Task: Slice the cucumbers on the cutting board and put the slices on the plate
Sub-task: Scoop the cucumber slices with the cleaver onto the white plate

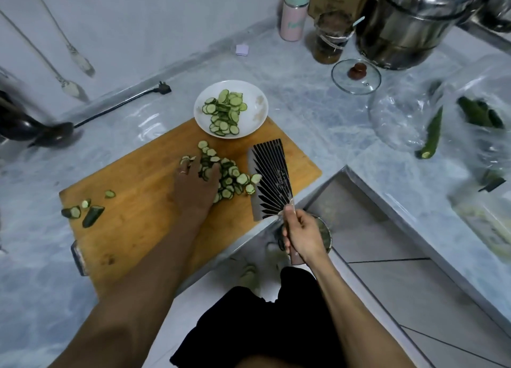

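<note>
**Gathering slices against the cleaver**

Filling most of the frame is the marbled counter (304, 113), running from the left edge round to the right side. On it, at centre left, lies your wooden cutting board (138, 215), set on a slant, its lower corner jutting over the counter's edge. At the upper right stands a steel pot (409, 27), with a glass lid (356, 76) flat on the counter just below it, a jar (330, 40) to its left and a pink bottle (293, 14) left of that. A clear plastic bag (442, 105) at the right edge holds more cucumbers (432, 131).

The white plate (255, 108) sits at the board's top corner, overlapping it, with a heap of plated slices (225, 113) on its left half.

Your right hand (302, 236), lower centre right, has its fingers wrapped round the handle of the cleaver (271, 178); the blade lies nearly flat on the board's right part, touching the cut slices.

Your left hand (195, 186) rests palm down on the board, fingers spread and fairly straight, pressing on the pile of loose slices (232, 179) between it and the blade.

Near the board's left corner lie the cucumber ends (92, 215), well apart from the pile.
</note>
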Motion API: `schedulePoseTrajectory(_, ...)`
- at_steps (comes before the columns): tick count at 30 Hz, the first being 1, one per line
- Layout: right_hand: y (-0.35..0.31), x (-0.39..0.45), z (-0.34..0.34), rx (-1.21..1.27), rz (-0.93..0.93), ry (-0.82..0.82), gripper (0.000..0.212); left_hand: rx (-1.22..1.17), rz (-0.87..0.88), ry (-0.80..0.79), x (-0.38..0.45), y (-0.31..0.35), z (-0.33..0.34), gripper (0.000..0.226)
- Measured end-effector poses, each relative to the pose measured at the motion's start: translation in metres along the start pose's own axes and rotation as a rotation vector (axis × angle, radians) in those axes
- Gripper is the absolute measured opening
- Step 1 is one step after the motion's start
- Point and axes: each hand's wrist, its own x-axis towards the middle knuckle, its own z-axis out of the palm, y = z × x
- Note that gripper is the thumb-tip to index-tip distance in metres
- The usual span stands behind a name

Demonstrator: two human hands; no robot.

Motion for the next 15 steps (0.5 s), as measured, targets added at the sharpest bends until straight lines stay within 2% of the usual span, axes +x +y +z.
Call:
schedulePoseTrajectory(6, -0.001, 0.001, 0.034, -0.053, 0.007, -0.154, 0.036, -0.179, 0.059, -0.023, -0.018, 0.004, 0.008, 0.059)
schedulePoseTrajectory(12, -0.002, -0.002, 0.056, -0.112, 0.011, -0.207, 0.037, -0.078, 0.095, 0.013, -0.023, -0.001, 0.016, 0.077)
schedulePoseTrajectory(15, -0.005, -0.003, 0.059, -0.116, 0.011, -0.215, 0.037, 0.051, 0.114, 0.052, -0.023, 0.011, 0.026, 0.081)
